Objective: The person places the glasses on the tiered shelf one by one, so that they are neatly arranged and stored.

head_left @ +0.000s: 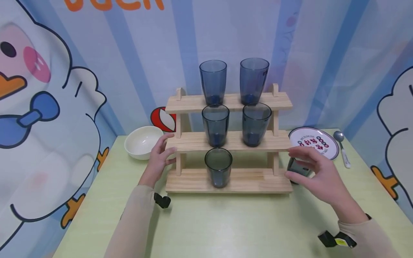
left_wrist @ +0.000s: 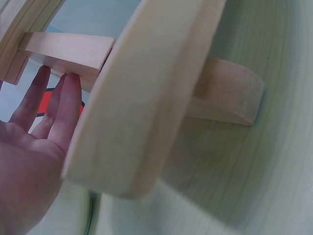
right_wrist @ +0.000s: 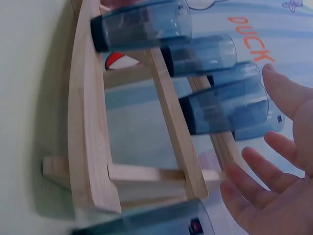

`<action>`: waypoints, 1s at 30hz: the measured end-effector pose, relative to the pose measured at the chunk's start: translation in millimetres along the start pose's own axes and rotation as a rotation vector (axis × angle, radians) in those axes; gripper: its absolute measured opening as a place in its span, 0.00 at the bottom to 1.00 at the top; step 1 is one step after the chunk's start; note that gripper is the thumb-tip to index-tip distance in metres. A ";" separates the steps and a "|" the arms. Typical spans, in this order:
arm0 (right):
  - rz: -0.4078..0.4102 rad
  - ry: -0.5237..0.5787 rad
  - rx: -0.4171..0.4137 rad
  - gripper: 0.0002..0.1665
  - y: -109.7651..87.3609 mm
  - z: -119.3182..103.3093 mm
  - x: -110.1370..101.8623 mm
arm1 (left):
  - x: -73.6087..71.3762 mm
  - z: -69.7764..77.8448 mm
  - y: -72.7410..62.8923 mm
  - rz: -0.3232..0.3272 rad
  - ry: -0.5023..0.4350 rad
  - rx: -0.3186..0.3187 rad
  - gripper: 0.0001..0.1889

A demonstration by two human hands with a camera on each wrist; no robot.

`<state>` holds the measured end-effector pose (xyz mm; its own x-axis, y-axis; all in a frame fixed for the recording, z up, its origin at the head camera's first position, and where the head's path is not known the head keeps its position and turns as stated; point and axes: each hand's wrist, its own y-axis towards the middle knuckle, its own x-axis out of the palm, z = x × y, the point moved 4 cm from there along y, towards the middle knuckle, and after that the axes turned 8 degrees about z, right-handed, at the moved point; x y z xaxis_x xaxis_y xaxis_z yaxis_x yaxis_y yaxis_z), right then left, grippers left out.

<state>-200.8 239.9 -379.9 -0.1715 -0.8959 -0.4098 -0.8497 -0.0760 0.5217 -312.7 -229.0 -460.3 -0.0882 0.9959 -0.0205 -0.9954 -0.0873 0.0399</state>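
Observation:
A three-tier wooden shelf [head_left: 190,141] bears several blue-grey drinking glasses: two on top, two in the middle, and one glass [head_left: 219,172] on the lowest board. My left hand [head_left: 157,157] is at the shelf's left side; in the left wrist view its fairly straight fingers touch a side post [left_wrist: 68,49]. My right hand [head_left: 317,173] is at the right side, beside another glass [head_left: 296,168] standing on the table. In the right wrist view that glass [right_wrist: 151,223] is apart from the spread right fingers [right_wrist: 264,169], which hold nothing.
A white bowl [head_left: 142,143] stands behind the left hand. At the back right, a printed oval plate [head_left: 314,141] lies with a spoon [head_left: 342,148] beside it. A curtain with duck drawings [head_left: 155,53] hangs behind the pale green table [head_left: 226,222].

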 end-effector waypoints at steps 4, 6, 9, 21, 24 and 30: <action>0.056 -0.059 0.042 0.38 -1.3 11.2 -15.5 | -0.1 0.5 -0.2 -0.004 -0.006 0.003 0.28; 0.084 -0.110 0.070 0.39 -1.4 18.1 -22.0 | 0.0 0.6 -0.1 -0.004 -0.006 0.003 0.28; 0.109 -0.215 0.116 0.44 -1.7 29.7 -30.3 | 0.0 0.0 0.7 -0.006 -0.003 0.005 0.28; 0.026 -0.259 0.231 0.60 -0.9 72.5 -37.3 | 0.1 -0.5 -0.3 0.005 0.015 0.005 0.29; 0.021 -0.212 0.255 0.62 0.7 79.4 -35.3 | -0.4 -0.8 0.2 0.012 0.017 0.007 0.29; -0.006 -0.178 0.311 0.64 0.6 89.3 -29.4 | -0.6 -1.7 0.8 0.008 0.008 0.007 0.28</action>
<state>-240.8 305.3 -434.4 -0.2269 -0.8035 -0.5503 -0.9573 0.0802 0.2777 -313.4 -229.7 -462.0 -0.0965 0.9949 -0.0278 -0.9944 -0.0952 0.0470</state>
